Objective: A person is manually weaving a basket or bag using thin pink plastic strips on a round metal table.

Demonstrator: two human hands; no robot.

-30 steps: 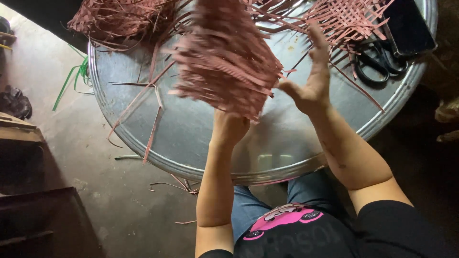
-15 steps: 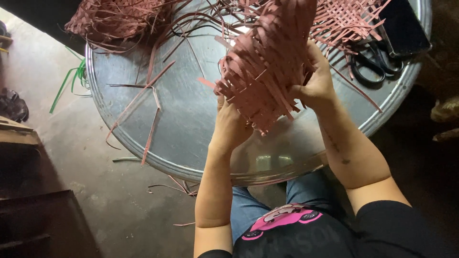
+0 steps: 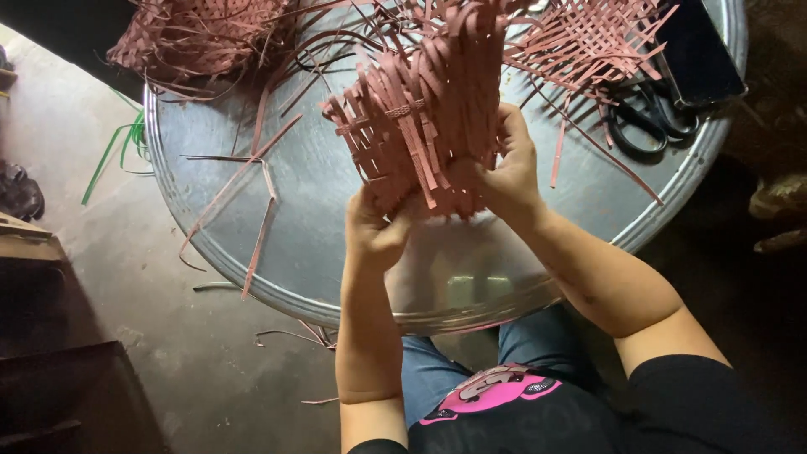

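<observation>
A half-woven piece of pink plastic strips [image 3: 420, 118] is held upright over a round metal tray [image 3: 319, 210]. My left hand [image 3: 377, 227] grips its lower left edge from below. My right hand [image 3: 508, 164] clasps its right side, fingers pressed into the weave. Loose strip ends stick out from the top and left of the piece.
A flat woven pink mat [image 3: 588, 38] lies at the tray's far right, a heap of pink strips [image 3: 193, 34] at the far left. Black scissors [image 3: 643, 118] and a dark phone [image 3: 698, 50] rest at the right rim. Green strips [image 3: 118, 151] lie on the concrete floor.
The woven piece has been turned from a tilted, spread position to upright. My right hand closed onto its side and my left hand shifted up under its lower edge.
</observation>
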